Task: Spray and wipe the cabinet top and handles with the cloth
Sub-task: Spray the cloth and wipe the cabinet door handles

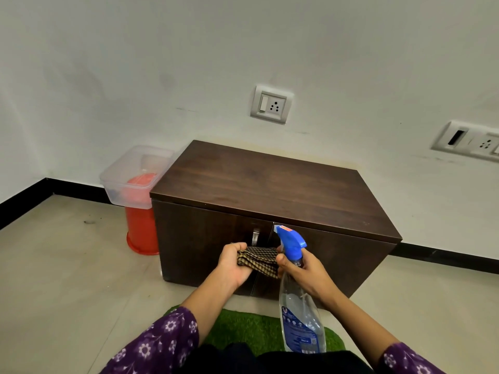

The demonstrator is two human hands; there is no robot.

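Observation:
A low dark-brown wooden cabinet (270, 184) stands against the white wall, its two doors facing me. A metal handle (255, 237) shows on the left door; the right door's handle is hidden behind the bottle. My left hand (234, 265) grips a folded black-and-tan patterned cloth (260, 259) in front of the doors. My right hand (303, 271) holds the neck of a clear spray bottle (299, 319) with a blue trigger head (290, 240), and its thumb touches the cloth's right end.
A red bucket (141, 228) topped by a clear plastic tub (129, 179) stands at the cabinet's left side. A green grass-like mat (243, 330) lies on the tiled floor under me. Wall sockets (271, 103) sit above the cabinet.

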